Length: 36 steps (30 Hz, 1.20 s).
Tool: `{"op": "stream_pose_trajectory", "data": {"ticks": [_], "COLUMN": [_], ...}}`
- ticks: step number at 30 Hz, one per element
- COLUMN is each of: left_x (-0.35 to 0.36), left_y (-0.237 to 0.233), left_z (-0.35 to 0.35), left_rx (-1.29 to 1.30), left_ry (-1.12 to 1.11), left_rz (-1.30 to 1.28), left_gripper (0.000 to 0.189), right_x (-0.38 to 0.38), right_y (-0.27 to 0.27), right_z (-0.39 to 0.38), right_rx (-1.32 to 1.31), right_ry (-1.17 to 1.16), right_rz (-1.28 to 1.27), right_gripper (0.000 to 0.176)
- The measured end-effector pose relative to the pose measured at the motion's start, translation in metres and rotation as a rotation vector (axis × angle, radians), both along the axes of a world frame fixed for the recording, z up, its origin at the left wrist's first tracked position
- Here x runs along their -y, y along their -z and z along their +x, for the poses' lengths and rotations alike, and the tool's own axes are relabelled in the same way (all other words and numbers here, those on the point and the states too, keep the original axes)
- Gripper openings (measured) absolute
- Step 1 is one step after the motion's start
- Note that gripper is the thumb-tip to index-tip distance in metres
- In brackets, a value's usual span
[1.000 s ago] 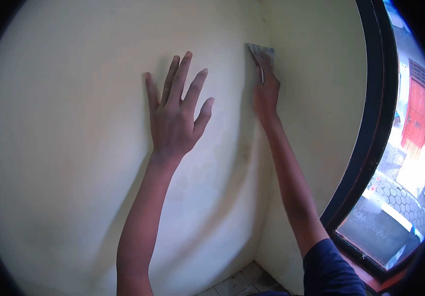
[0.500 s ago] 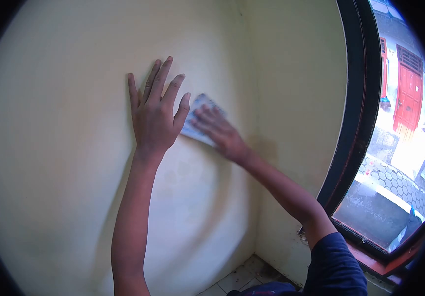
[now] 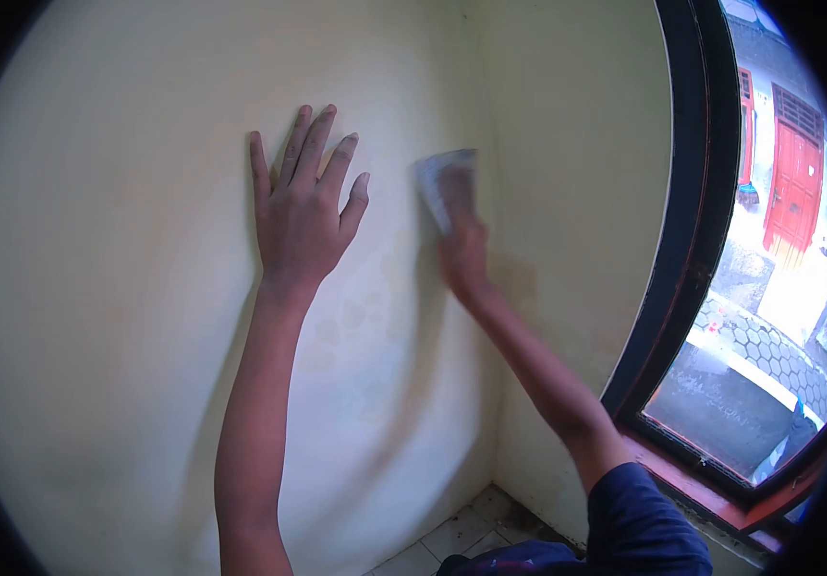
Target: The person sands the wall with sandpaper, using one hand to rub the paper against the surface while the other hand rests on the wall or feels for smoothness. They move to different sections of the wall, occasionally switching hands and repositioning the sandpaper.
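Away from the left hand (image 3: 300, 226) — its fingers spread apart against the wall (image 3: 125, 288) — the pale sheet (image 3: 432, 177) has swung toward that wall's right edge, under the right hand (image 3: 464, 235), too blurred to tell whether it clamps.

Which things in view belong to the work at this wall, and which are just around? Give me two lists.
In the job:
- right hand
- flat sheet at that hand, material unclear
- left hand, fingers spread
- cream wall

Just around:
- dark window frame
- red door outside
- floor tiles
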State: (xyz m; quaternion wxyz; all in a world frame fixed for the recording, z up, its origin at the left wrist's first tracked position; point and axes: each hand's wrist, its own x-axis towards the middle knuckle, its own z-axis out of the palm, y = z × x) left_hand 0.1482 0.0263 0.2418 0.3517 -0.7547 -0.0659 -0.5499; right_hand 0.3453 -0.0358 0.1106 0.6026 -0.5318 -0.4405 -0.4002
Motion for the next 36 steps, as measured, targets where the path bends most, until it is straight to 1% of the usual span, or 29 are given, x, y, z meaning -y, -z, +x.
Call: {"op": "stream_pose_trajectory", "data": {"ticks": [1,2,4,5,6,7,8,9,10,12,13,14,16,18,19,21,22,23,24,26,27,28,29,30,31,32,34,36], "left_x": [0.000,-0.001,-0.002,-0.003,-0.002,-0.002,-0.003,-0.003,-0.004,-0.010,-0.013,-0.015,-0.019,-0.014,-0.013,-0.012,-0.013,-0.013,-0.015,-0.020,-0.018,-0.017,-0.015,-0.014,-0.013,-0.013,-0.015,-0.017], "left_y": [0.000,0.001,0.002,0.001,0.001,0.000,-0.001,-0.001,0.000,0.000,0.000,0.001,0.004,0.005,0.004,0.005,0.005,0.003,0.004,0.005,0.005,0.004,0.006,0.008,0.008,0.008,0.008,0.006], "left_z": [0.000,-0.001,-0.001,-0.003,-0.003,-0.003,-0.003,-0.004,-0.004,-0.009,-0.014,-0.016,-0.019,-0.018,-0.017,-0.017,-0.018,-0.019,-0.021,-0.029,-0.028,-0.028,-0.027,-0.027,-0.026,-0.025,-0.026,-0.027], "left_rx": [-0.001,0.003,0.003,-0.004,-0.004,-0.005,0.017,0.040,0.035,0.124,0.153,0.158,0.135,0.123,0.115,0.108,0.101,0.099,0.107,0.030,0.028,0.021,0.012,0.010,0.004,0.000,0.011,0.029], "left_ry": [-0.001,0.005,0.009,0.004,-0.002,-0.006,0.053,0.111,0.107,0.429,0.544,0.535,0.548,0.494,0.484,0.475,0.525,0.575,0.574,0.638,0.637,0.577,0.516,0.517,0.476,0.435,0.472,0.505], "left_rz": [0.010,0.006,-0.003,-0.004,-0.004,-0.006,-0.007,-0.008,-0.008,-0.074,-0.086,-0.082,-0.109,-0.116,-0.114,-0.111,-0.138,-0.161,-0.153,-0.213,-0.213,-0.182,-0.158,-0.165,-0.142,-0.117,-0.127,-0.136], "left_gripper": [0.036,0.036,0.036,0.037,0.038,0.038,0.039,0.039,0.039,0.037,0.033,0.033,0.031,0.029,0.028,0.028,0.027,0.025,0.025,0.022,0.022,0.018,0.015,0.015,0.014,0.014,0.013,0.013], "right_x": [0.006,0.017,0.016,0.013,0.014,0.013,0.003,-0.012,-0.022,-0.035,-0.016,-0.013,-0.012,-0.009,-0.012,-0.018,-0.019,-0.013,0.002,0.013,0.013,0.011,0.013,0.016,0.014,0.006,-0.006,0.015], "right_y": [0.003,0.000,-0.015,-0.030,-0.056,-0.069,-0.071,-0.073,-0.072,-0.046,-0.057,-0.064,-0.096,-0.127,-0.126,-0.123,-0.104,-0.085,-0.071,-0.075,-0.085,-0.101,-0.116,-0.127,-0.133,-0.124,-0.089,-0.063], "right_z": [-0.019,-0.027,-0.012,-0.004,0.001,0.001,-0.011,-0.028,-0.040,-0.056,-0.066,-0.052,-0.003,0.025,0.024,0.016,-0.002,-0.019,-0.024,0.004,0.024,0.044,0.058,0.064,0.065,0.058,0.019,-0.015], "right_rx": [0.202,0.506,0.519,0.514,0.205,-0.107,-0.112,0.045,0.198,0.686,0.859,0.865,0.675,0.248,0.248,0.148,0.367,0.583,0.813,1.006,0.879,0.756,0.531,0.303,0.160,0.162,0.492,0.987], "right_ry": [-0.070,-0.091,-0.191,-0.193,-0.159,-0.125,-0.130,-0.061,0.011,-0.218,-0.133,-0.141,-0.086,-0.063,-0.068,0.010,0.016,-0.107,-0.170,-0.209,-0.138,-0.067,-0.060,-0.049,-0.068,-0.065,-0.024,-0.054], "right_rz": [-0.071,-0.248,-0.247,-0.247,-0.092,0.060,0.059,0.104,0.151,-0.112,-0.154,-0.149,-0.101,0.120,0.115,0.176,0.088,-0.048,-0.249,-0.386,-0.275,-0.169,-0.070,0.026,0.085,0.084,-0.041,-0.340], "right_gripper": [0.071,0.067,0.062,0.062,0.058,0.054,0.054,0.052,0.049,0.046,0.045,0.045,0.043,0.052,0.052,0.060,0.055,0.050,0.050,0.053,0.056,0.058,0.061,0.064,0.069,0.069,0.060,0.051]}}
